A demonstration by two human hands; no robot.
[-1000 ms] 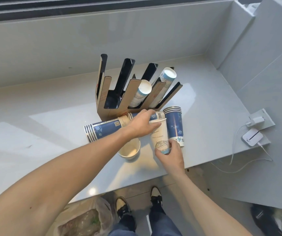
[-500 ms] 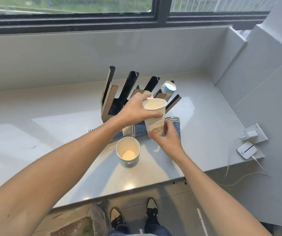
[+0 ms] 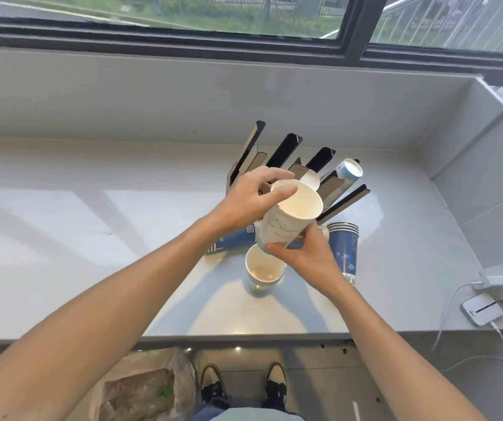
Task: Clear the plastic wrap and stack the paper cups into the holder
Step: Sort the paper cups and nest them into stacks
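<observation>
Both hands hold a white paper cup (image 3: 286,221), tilted with its mouth toward me, just in front of the slotted cup holder (image 3: 283,153). My left hand (image 3: 250,196) grips its rim and my right hand (image 3: 308,256) grips its base. The holder has stacks of cups in two right slots, one stack (image 3: 349,171) sticking out. Under my hands an open white cup (image 3: 264,270) stands upright on the counter. A blue stack (image 3: 344,250) lies to its right, and another blue stack (image 3: 232,241) lies to the left, partly hidden by my left wrist.
The grey counter (image 3: 92,238) ends in a front edge near me and a wall on the right. A charger and white device (image 3: 484,308) with cables sit at the right edge. A plastic bag (image 3: 144,390) lies on the floor by my feet.
Both hands lifted the white cup off the counter and raised it toward the holder, tilting its mouth toward me. The view has tipped up, showing the window.
</observation>
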